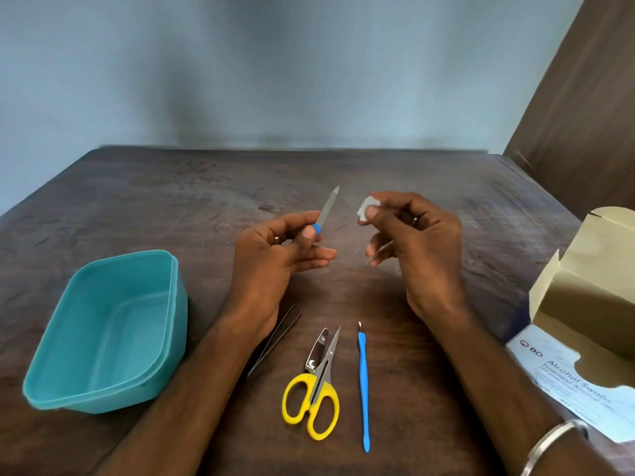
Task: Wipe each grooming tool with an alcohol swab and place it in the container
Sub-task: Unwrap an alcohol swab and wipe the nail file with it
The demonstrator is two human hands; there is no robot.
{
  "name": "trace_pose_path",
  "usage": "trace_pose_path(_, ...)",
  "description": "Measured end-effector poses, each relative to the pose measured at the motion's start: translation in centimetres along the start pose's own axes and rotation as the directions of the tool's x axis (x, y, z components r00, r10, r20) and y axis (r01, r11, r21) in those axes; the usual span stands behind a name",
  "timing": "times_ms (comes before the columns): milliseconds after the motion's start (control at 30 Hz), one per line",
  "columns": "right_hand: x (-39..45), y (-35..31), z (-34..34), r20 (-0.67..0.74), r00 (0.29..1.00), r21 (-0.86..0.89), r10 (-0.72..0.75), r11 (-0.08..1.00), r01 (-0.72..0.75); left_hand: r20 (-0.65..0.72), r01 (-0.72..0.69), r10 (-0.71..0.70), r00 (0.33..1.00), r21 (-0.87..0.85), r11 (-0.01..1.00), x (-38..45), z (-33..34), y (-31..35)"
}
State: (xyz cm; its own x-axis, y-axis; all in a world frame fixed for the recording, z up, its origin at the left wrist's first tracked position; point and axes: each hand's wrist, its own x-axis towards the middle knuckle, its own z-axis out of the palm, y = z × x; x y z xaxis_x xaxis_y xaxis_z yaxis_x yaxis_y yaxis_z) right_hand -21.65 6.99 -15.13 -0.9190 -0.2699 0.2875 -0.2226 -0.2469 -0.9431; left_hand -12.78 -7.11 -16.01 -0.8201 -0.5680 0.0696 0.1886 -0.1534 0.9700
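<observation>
Nail file [329, 205] with a blue handle stands tilted above the table, its metal tip pointing up and away — the left hand [275, 259] pinches the handle between thumb and forefinger, the other fingers loosely spread. Just right of the file, apart from it, the right hand [417, 249] clamps a small white alcohol swab [363, 207] between thumb and fingertips. Below the file on the dark wooden table [137, 201] lie tweezers [275, 338] partly under the left wrist, a nail clipper [316, 352], yellow-handled scissors [316, 396] and a blue cuticle pusher [363, 386]. Left of the file sits a teal container [103, 334]; far right, an open alcohol swab box [584, 324]. A grey wall [275, 63] stands behind.
</observation>
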Motion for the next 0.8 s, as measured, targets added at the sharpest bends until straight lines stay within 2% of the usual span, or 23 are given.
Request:
trace_pose_path(100, -0.38, 0.34, 0.41, 0.125, 0.992, -0.142, -0.031, 0.989, 0.048, 0.017, 0.026, -0.026, 1.0, -0.032, 0.999, -0.02, -0.14, -0.01)
trace_pose_path(200, -0.56, 0.53, 0.59, 0.186, 0.982, -0.182, -0.039, 0.981, 0.073, 0.044, 0.035, -0.034, 0.998, -0.026, 0.999, -0.09, -0.08, 0.07)
trace_pose_path(633, -0.46, 0.67, 0.41, 0.177, 0.975, -0.207, -0.135, 0.963, 0.171, 0.131, 0.023, -0.027, 0.991, 0.032, 0.999, -0.26, 0.14, -0.02)
trace_pose_path(800, -0.51, 0.64, 0.44, 0.211, 0.971, -0.202, -0.108, 0.968, 0.151, 0.132, 0.018, -0.022, 0.991, 0.029, 0.999, -0.32, 0.08, -0.03)
